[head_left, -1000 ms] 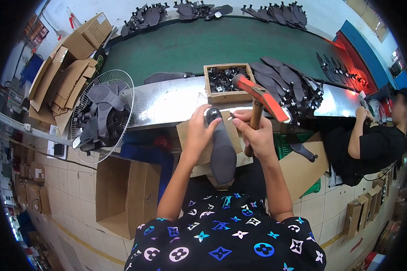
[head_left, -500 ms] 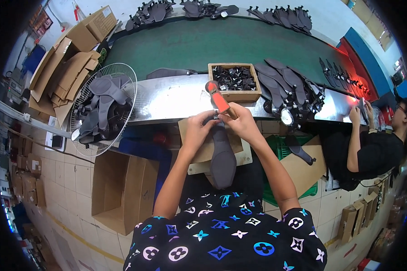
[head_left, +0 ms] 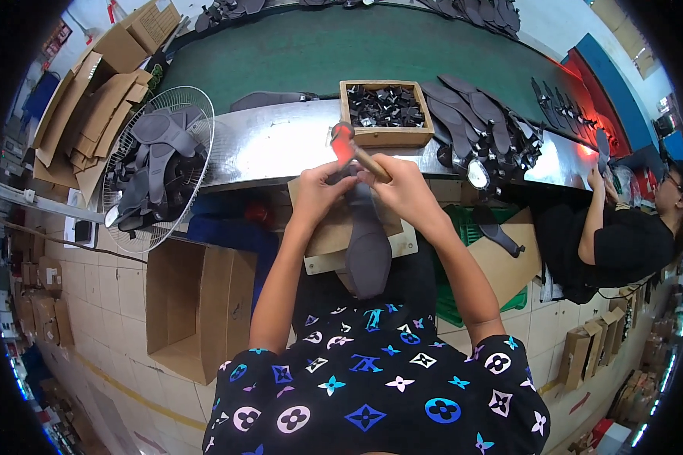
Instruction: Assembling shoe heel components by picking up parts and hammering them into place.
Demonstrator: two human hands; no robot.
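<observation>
A dark grey shoe sole [head_left: 369, 262] with its rounded end toward me lies over a board [head_left: 407, 240] at my lap. At its far, narrow end my left hand [head_left: 319, 193] is closed in a pinch on a dark piece, mostly hidden by the fingers. My right hand [head_left: 402, 189] grips a hammer [head_left: 343, 144] by its wooden handle, and its fingertips also meet the sole's far end. The hammer's reddish head points away from me, above the left fingers. Beyond it, a wooden box [head_left: 387, 136] of small black metal-and-plastic clips sits on the bench.
Several dark soles with straps [head_left: 474, 114] are piled right of the box. A wire basket [head_left: 207, 155] of similar parts stands at left, above an open carton [head_left: 176, 311]. A green belt [head_left: 281, 61] runs behind the metal bench. A person [head_left: 622, 243] works at far right.
The hammer's head has swung lower and turned, so its handle now shows across my right hand. My hands stay at the sole's far end. The whole view has shifted slightly.
</observation>
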